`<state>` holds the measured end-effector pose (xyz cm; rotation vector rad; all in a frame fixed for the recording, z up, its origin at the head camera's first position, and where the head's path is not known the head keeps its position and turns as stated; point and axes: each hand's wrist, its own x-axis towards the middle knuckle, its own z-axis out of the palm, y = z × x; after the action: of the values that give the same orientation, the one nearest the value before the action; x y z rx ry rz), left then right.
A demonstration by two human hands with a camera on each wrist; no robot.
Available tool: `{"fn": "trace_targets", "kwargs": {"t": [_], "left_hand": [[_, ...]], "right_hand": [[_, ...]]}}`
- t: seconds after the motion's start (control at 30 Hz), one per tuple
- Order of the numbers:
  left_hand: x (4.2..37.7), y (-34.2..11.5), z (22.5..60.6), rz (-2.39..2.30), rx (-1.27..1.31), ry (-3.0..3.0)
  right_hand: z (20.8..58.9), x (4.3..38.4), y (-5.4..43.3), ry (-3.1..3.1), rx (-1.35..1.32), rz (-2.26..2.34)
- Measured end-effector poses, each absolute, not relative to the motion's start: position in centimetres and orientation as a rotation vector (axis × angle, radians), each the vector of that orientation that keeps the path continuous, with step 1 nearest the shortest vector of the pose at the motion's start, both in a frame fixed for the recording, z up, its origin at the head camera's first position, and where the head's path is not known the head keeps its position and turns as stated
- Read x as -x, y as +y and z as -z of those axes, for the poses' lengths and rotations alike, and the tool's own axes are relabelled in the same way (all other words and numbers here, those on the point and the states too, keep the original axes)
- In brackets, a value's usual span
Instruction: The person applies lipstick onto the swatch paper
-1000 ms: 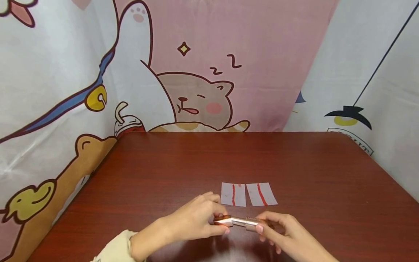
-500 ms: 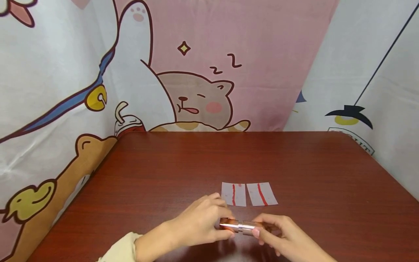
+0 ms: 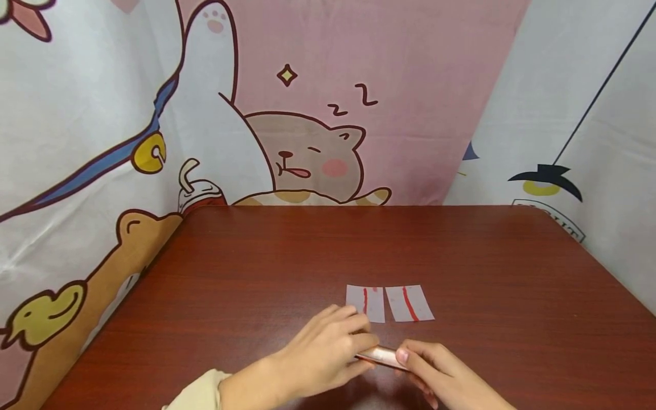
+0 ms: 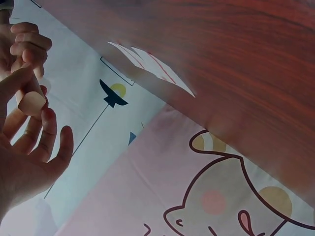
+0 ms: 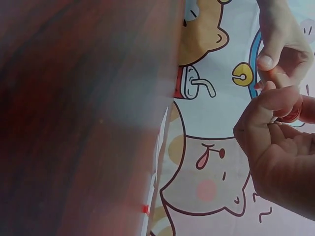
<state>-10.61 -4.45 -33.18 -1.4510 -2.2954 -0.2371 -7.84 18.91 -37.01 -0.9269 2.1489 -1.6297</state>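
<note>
A shiny rose-gold lipstick [image 3: 381, 355] is held between both hands over the front of the table, its cap and base together in one line. My left hand [image 3: 325, 356] pinches one end with thumb and fingers. At the other end, my right hand [image 3: 441, 367] grips with its thumb on top. In the left wrist view the flat end of the lipstick [image 4: 32, 103] pokes out among the left fingers. A reddish round end [image 5: 291, 115] shows inside the right hand in the right wrist view. Fingers cover most of the rest.
Two small white paper pieces, a left one [image 3: 376, 310] and a right one [image 3: 423, 304], lie side by side just beyond the hands, each with a red streak. The dark red wooden table [image 3: 256, 256] meets a cartoon-printed cloth [image 3: 410, 68] behind and at the sides.
Cap and base were partly apart with a bright metal section between them; the hands have pushed them together, closing that gap. The left hand has moved right, now overlapping the left paper's lower corner.
</note>
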Motion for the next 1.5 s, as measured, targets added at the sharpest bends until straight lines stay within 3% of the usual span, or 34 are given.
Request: {"fn": "trace_targets", "kwargs": {"t": [0.23,0.6,0.87,1.17,1.5], "left_hand": [[10.6,-4.6,33.1,0.316,1.446,-2.365],[10.7,-4.7,33.2,0.328,1.467,-2.417],[9.9,-4.2,32.9,0.310,1.470,-2.419],[9.7,-5.1,32.5,0.535,1.436,-2.450],[10.6,-8.6,31.8,0.633,1.211,-2.496]], "right_hand": [[37.1,7.9,19.0,2.185,0.946,1.577],[36.9,8.0,18.5,2.987,1.332,1.013],[37.0,8.1,16.9,3.076,1.601,0.984],[36.9,8.1,17.1,3.114,1.548,0.988],[35.7,9.5,18.0,3.103,1.266,1.092]]}}
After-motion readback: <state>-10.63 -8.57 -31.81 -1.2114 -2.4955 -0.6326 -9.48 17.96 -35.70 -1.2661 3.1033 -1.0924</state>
